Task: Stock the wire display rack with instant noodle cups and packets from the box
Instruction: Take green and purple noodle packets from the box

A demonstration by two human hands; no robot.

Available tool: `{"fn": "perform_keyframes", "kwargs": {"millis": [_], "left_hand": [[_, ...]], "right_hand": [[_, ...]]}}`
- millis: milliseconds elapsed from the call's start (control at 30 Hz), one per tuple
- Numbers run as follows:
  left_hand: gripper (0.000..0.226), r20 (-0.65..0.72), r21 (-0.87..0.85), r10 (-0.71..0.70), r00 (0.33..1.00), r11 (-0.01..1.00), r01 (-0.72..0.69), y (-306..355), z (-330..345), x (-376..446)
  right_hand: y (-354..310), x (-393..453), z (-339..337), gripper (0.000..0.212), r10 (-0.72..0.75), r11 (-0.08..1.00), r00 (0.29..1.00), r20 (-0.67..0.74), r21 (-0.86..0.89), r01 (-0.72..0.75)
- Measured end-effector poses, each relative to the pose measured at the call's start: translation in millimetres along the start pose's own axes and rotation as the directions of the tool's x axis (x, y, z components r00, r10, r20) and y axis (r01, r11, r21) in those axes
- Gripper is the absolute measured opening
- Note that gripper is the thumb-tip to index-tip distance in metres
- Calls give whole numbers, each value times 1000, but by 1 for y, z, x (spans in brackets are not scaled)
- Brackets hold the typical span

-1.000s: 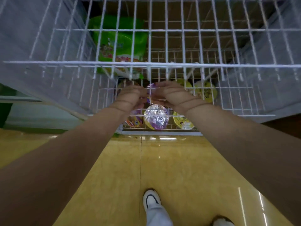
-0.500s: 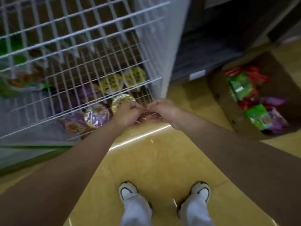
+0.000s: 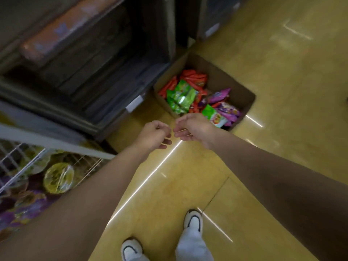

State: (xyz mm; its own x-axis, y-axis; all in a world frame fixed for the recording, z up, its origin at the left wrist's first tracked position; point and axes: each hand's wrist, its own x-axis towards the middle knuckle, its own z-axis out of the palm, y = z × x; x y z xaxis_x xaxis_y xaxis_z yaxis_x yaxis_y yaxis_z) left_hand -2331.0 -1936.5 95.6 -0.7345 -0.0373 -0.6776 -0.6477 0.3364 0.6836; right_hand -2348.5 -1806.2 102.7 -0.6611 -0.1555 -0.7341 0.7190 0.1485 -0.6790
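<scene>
A brown cardboard box (image 3: 239,95) stands open on the floor ahead, holding red, green and purple noodle packets (image 3: 183,97). My left hand (image 3: 154,135) and my right hand (image 3: 192,128) hang side by side in the air just short of the box's near corner, fingers loosely curled and holding nothing. At the lower left is a corner of the white wire rack (image 3: 22,162), with a yellow-lidded noodle cup (image 3: 58,178) and purple-lidded cups (image 3: 28,206) on its bottom shelf.
A dark shelving unit (image 3: 84,76) with a white price tag stands behind the rack, to the left of the box. The floor is glossy yellow tile (image 3: 273,63). My two white shoes (image 3: 193,221) are at the bottom of the view.
My hands have come away from the rack's bottom shelf, and the view has swung right. The box of packets now lies just beyond my hands.
</scene>
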Motion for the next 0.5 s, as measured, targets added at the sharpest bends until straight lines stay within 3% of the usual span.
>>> {"fn": "perform_keyframes", "kwargs": {"millis": [200, 500], "left_hand": [[6, 103, 88, 72, 992, 993, -81, 55, 57, 31], [10, 156, 93, 23, 988, 995, -38, 105, 96, 133]], "right_hand": [[0, 7, -86, 9, 51, 989, 987, -153, 146, -28], [-8, 82, -168, 12, 180, 952, 948, -263, 287, -102]]}}
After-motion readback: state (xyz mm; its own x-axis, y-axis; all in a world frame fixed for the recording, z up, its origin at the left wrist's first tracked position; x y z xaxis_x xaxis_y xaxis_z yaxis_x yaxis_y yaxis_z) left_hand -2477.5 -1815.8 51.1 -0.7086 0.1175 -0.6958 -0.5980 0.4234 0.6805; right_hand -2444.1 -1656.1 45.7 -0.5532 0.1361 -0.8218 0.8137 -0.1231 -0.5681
